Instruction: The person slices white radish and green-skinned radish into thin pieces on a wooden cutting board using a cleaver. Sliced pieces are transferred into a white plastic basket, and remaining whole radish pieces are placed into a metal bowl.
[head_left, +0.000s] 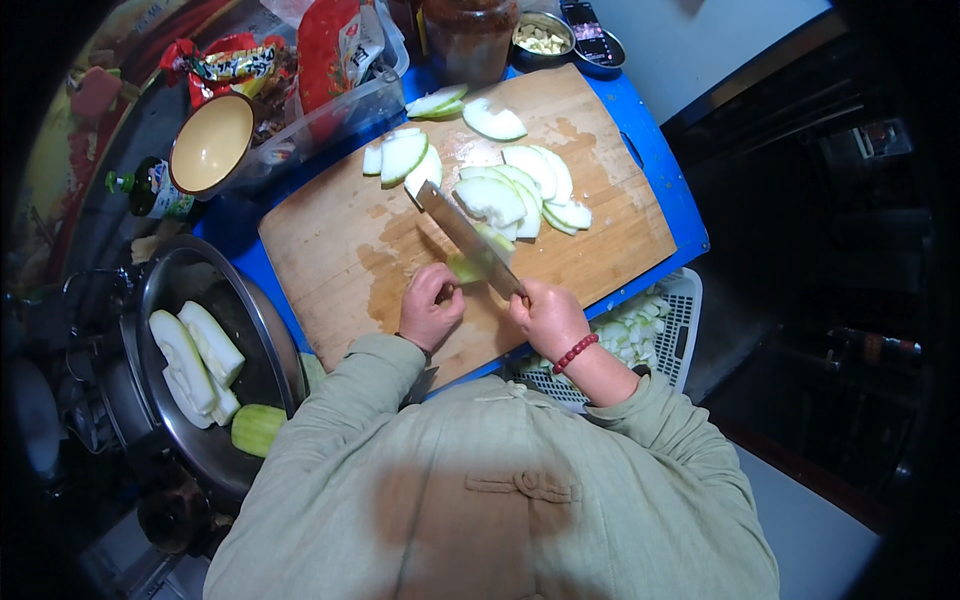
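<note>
My right hand (551, 315) grips the handle of a broad-bladed kitchen knife (466, 236). The blade slants up and left over a wooden cutting board (330, 225). My left hand (433, 306) is curled at the near end of a green-skinned melon piece (466, 268), its fingertips against it. Part of that piece is hidden by the blade and fingers. Just beyond the knife, pale green-edged melon slices (491, 199) overlap in a heap. Further melon slices (403, 157) lie at the board's left, with another curved slice (493, 120) near the far edge.
On my left, a steel basin (281, 352) holds large melon pieces (184, 367). A white plastic basket (686, 322) of chopped melon stands below the board's right edge. Beyond the board are a large jar (471, 41), a small bowl (541, 36), a phone (589, 31) and a plastic bin (330, 112) carrying a yellow bowl (212, 142).
</note>
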